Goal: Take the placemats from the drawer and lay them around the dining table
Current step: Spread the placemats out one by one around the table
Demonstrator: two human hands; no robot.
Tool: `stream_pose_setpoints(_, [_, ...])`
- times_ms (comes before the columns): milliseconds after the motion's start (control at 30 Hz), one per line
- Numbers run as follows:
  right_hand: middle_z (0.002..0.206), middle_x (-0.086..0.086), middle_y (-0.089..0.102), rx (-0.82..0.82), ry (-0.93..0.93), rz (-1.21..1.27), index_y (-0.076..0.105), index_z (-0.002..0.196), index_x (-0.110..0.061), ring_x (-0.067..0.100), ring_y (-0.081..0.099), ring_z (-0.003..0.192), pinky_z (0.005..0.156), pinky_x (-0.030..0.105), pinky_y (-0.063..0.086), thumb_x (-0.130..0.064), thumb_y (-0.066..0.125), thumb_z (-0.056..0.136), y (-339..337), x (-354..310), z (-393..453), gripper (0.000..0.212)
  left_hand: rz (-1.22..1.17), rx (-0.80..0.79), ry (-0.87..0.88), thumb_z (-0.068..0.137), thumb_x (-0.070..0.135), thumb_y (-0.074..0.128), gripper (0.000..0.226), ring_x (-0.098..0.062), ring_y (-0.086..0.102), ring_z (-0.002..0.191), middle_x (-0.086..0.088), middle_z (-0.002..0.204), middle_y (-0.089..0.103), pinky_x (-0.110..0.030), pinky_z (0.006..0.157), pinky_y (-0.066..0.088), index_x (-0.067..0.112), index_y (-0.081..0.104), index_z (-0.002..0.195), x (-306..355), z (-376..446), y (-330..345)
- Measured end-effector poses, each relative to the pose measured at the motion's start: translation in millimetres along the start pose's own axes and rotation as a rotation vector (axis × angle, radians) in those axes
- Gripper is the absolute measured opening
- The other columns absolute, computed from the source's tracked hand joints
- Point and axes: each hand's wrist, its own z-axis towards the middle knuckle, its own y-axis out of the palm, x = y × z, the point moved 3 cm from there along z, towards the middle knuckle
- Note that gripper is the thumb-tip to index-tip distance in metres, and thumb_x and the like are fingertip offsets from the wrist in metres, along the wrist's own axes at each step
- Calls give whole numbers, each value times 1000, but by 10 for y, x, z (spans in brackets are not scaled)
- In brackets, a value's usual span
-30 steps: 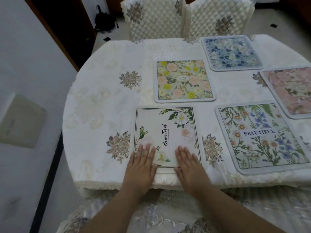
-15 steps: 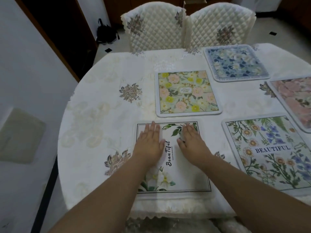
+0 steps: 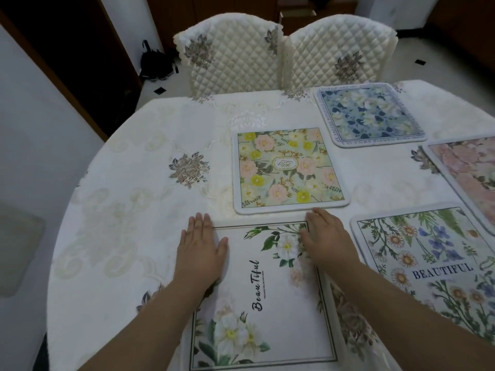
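White placemat (image 3: pixel 267 298) lettered "BeauTiful" lies flat at the near edge of the surface (image 3: pixel 128 199), its near side cut off by the frame. The left hand (image 3: pixel 201 250) presses flat on its far-left corner, fingers straight, hiding that corner; the right hand (image 3: pixel 325 239) lies flat over the far-right corner. Just beyond sits the yellow floral placemat (image 3: pixel 289 170). The pink placemat (image 3: pixel 468 172) and the daisy placemat (image 3: pixel 434 269) run off the right edge

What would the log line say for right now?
hands: left hand, right hand flat | on: white Beautiful placemat far corners | mats on table: five | phase: smoothing
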Motion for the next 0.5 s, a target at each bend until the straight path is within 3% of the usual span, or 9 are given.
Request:
stream_pose_setpoints(133, [164,6,22,126,120,165,41,148,-20,24,16,150,117,46,23,-34,60,93,-106,44,271,60,-171,53,-62,103,48,36,71,-22,19,153,-4,166,26,-48,124,7,17,14,162,445,308,-143])
stream_pose_setpoints(233, [162,21,21,71,388,233,41,149,-23,33,12,151,120,44,15,-41,63,92,-201,180,600,63,-474,-21,-147,98,43,50,70,-31,41,140,-11,153,46,-45,116,33,20,24,160,706,595,-264])
stream_pose_setpoints(300, [152,20,37,24,483,193,51,140,-26,38,28,143,114,44,25,-46,63,90,-248,248,761,55,-669,-74,-224,96,38,57,73,-33,45,137,-14,152,46,-44,113,39,18,26,158,801,757,-314])
stream_pose_setpoints(400, [110,9,58,76,505,191,63,119,-25,37,52,119,103,43,38,-37,68,84,-344,295,844,37,-772,-86,-367,96,30,62,67,-32,61,117,-15,140,55,-39,95,52,10,32,152,799,894,-352])
stream_pose_setpoints(433, [98,6,56,95,526,230,66,113,-25,37,57,109,98,43,45,-30,69,82,-367,320,837,32,-784,-99,-391,98,27,60,59,-31,65,108,-15,133,60,-37,87,55,8,36,148,779,903,-345])
stream_pose_setpoints(500, [98,9,60,122,522,306,70,108,-24,36,63,90,81,41,55,-14,66,81,-376,384,801,29,-899,-87,-413,104,21,51,33,-26,74,82,-16,108,73,-37,69,59,8,44,133,722,875,-333])
